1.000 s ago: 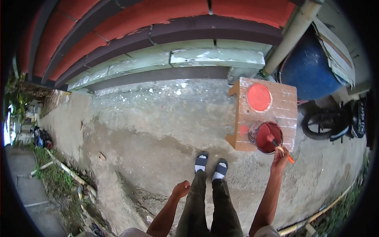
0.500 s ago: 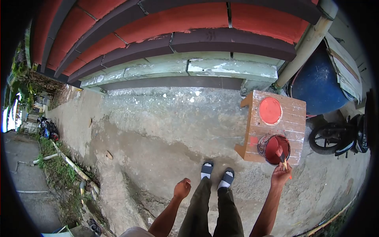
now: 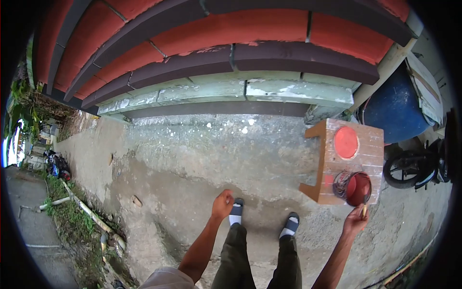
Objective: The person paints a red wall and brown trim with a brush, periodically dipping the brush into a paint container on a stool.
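My right hand (image 3: 356, 221) is closed around the pale handle of a paintbrush (image 3: 365, 211). The brush's head points into the mouth of a paint-streaked can (image 3: 340, 185) holding dark red paint; its bristles are hard to make out against the paint. The can stands on a brown slatted wooden stool (image 3: 373, 166), at the edge nearest me. Farther back on the stool lies a round lid (image 3: 346, 143) coated in brighter red. My left hand (image 3: 223, 204) hangs over the ground by my left foot, fingers curled in, with nothing visible in them.
A wall with red panels (image 3: 231, 30) and dark purple bands rises ahead, above a pale green ledge (image 3: 202, 91) with chipped white patches. A blue barrel (image 3: 397, 106) and a parked motorcycle (image 3: 409, 168) stand at the right. Bamboo poles (image 3: 91, 212) lie left of the concrete path.
The brush head has gone lower into the can, and my right hand has come closer to the rim. My left hand has risen slightly. The view has shifted and my feet stand wider apart.
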A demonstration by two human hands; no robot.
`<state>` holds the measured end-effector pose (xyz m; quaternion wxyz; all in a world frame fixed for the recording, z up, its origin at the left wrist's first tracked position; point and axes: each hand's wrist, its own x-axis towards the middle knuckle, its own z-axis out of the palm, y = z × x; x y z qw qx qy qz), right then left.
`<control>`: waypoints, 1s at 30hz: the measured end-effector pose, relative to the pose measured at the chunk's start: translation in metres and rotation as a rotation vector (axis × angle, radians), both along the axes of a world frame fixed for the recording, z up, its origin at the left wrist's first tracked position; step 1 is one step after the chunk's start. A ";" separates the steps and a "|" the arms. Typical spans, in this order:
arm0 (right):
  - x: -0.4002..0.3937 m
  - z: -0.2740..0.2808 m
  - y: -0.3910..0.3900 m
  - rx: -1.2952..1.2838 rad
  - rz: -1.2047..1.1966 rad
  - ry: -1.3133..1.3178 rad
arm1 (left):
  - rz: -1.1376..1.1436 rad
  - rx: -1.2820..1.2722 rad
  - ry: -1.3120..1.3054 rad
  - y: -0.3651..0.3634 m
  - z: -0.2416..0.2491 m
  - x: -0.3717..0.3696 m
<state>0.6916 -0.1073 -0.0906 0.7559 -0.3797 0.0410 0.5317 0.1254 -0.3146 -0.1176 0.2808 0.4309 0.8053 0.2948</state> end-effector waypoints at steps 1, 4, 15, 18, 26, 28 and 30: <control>-0.006 -0.002 -0.009 0.099 0.028 0.040 | -0.010 0.032 0.012 0.010 0.001 -0.019; -0.050 0.017 -0.023 0.352 0.128 0.213 | -0.013 0.089 -0.054 0.049 0.024 -0.073; -0.307 0.066 -0.043 0.364 0.159 0.411 | -0.141 0.084 -0.144 0.075 0.109 -0.209; -0.363 0.103 -0.034 0.386 0.202 0.465 | -0.174 0.169 -0.097 0.106 0.139 -0.229; -0.465 0.176 0.035 0.521 0.356 0.640 | -0.318 0.535 0.328 0.245 0.208 -0.281; -0.483 0.181 0.060 0.595 0.442 0.606 | -0.343 0.598 0.450 0.282 0.224 -0.294; -0.504 0.191 0.083 0.528 0.395 0.507 | -0.350 0.604 0.536 0.315 0.235 -0.308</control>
